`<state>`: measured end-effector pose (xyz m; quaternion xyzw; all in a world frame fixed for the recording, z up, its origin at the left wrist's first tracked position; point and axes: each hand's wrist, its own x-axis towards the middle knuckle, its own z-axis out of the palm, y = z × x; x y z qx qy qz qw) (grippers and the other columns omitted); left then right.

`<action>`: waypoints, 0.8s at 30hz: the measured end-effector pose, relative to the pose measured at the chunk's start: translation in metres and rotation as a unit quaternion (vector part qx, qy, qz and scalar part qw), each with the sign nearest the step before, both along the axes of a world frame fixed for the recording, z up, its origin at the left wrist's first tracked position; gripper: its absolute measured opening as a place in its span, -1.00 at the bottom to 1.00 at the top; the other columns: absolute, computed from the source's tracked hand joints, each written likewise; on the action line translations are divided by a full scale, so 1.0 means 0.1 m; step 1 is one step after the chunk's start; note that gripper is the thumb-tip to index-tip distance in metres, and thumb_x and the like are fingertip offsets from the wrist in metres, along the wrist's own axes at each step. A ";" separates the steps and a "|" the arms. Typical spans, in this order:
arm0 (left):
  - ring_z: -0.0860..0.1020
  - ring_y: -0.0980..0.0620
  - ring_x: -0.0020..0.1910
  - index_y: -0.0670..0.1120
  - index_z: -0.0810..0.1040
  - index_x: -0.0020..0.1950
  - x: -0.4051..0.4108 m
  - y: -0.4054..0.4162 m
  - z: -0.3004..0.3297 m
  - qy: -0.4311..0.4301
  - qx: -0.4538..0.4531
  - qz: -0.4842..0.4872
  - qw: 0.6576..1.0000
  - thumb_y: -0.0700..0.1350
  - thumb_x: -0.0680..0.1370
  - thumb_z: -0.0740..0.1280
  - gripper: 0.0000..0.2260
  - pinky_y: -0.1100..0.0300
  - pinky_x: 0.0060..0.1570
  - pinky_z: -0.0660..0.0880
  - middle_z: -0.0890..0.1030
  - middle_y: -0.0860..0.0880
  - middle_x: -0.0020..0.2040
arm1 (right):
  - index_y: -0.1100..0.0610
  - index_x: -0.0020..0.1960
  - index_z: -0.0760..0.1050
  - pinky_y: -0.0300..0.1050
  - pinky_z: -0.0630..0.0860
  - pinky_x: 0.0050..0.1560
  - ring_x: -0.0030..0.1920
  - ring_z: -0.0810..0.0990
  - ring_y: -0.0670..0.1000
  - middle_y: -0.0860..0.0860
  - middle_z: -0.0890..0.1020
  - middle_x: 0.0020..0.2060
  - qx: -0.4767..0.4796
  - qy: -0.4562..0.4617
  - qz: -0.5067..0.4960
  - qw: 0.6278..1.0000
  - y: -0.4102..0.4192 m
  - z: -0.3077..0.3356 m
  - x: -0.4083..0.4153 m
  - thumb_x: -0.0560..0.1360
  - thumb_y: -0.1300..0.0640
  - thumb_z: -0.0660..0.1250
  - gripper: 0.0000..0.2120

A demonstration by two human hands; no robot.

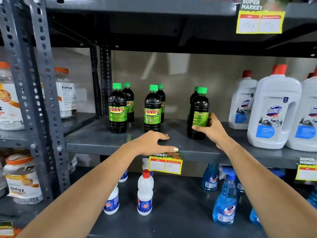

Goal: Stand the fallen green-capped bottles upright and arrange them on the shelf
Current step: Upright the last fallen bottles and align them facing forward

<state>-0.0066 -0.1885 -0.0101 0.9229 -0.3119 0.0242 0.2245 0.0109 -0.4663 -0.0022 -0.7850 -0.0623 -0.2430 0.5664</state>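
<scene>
Several dark green-capped bottles stand upright in pairs on the grey shelf [96,141]. The left front bottle [118,109] and the middle front bottle [152,109] each have another close behind. At the right, a front bottle [199,107] stands upright, with one more partly hidden behind it. My right hand [212,129] grips this front bottle around its green label. My left hand [152,143] rests flat on the shelf's front edge, fingers spread, holding nothing.
Large white red-capped jugs [274,107] crowd the shelf's right end. A perforated steel post [42,100] bounds the left. On the shelf below stand small white bottles [145,193] and blue spray bottles [224,201]. A yellow price tag [165,164] hangs from the shelf edge.
</scene>
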 end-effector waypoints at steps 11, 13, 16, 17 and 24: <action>0.29 0.08 0.46 0.00 0.35 0.51 -0.01 0.00 0.00 -0.005 0.006 -0.002 1.000 0.54 0.33 0.26 -0.09 -0.01 0.42 0.29 0.32 0.08 0.52 | 0.12 0.46 0.21 -0.11 0.42 0.17 0.15 0.52 0.00 -0.02 0.53 0.15 -0.025 0.005 -0.013 1.000 -0.02 -0.02 0.01 0.28 0.19 0.61 -0.12; 0.29 0.08 0.46 -0.01 0.35 0.51 -0.01 0.00 0.00 -0.006 0.007 -0.003 1.000 0.49 0.37 0.29 -0.15 -0.01 0.42 0.29 0.32 0.08 0.52 | 0.13 0.47 0.21 -0.16 0.40 0.13 0.18 0.52 0.02 0.00 0.54 0.17 0.002 0.010 0.010 1.000 -0.02 -0.01 0.04 0.34 0.26 0.55 -0.19; 0.29 0.07 0.46 -0.02 0.35 0.51 -0.01 0.00 0.00 -0.005 0.004 -0.006 1.000 0.47 0.39 0.30 -0.16 -0.01 0.42 0.30 0.32 0.07 0.52 | 0.13 0.47 0.21 -0.11 0.41 0.16 0.22 0.52 0.06 0.01 0.54 0.15 0.007 0.022 0.012 1.000 -0.02 0.00 0.03 0.35 0.31 0.53 -0.20; 0.30 0.07 0.46 -0.02 0.35 0.51 -0.01 0.00 0.01 -0.006 0.004 -0.007 1.000 0.47 0.39 0.29 -0.16 -0.01 0.41 0.30 0.32 0.06 0.52 | 0.12 0.48 0.21 -0.09 0.42 0.18 0.20 0.52 0.05 -0.01 0.53 0.15 -0.002 0.021 0.001 1.000 -0.02 -0.01 0.03 0.33 0.26 0.57 -0.16; 0.31 0.06 0.45 -0.03 0.36 0.51 -0.02 -0.01 0.02 -0.011 0.006 -0.006 1.000 0.46 0.39 0.29 -0.17 -0.01 0.40 0.32 0.32 0.05 0.52 | 0.14 0.43 0.27 -0.04 0.45 0.20 0.22 0.53 0.07 -0.01 0.55 0.15 -0.024 0.030 -0.011 0.999 -0.01 0.00 0.02 0.27 0.17 0.63 -0.15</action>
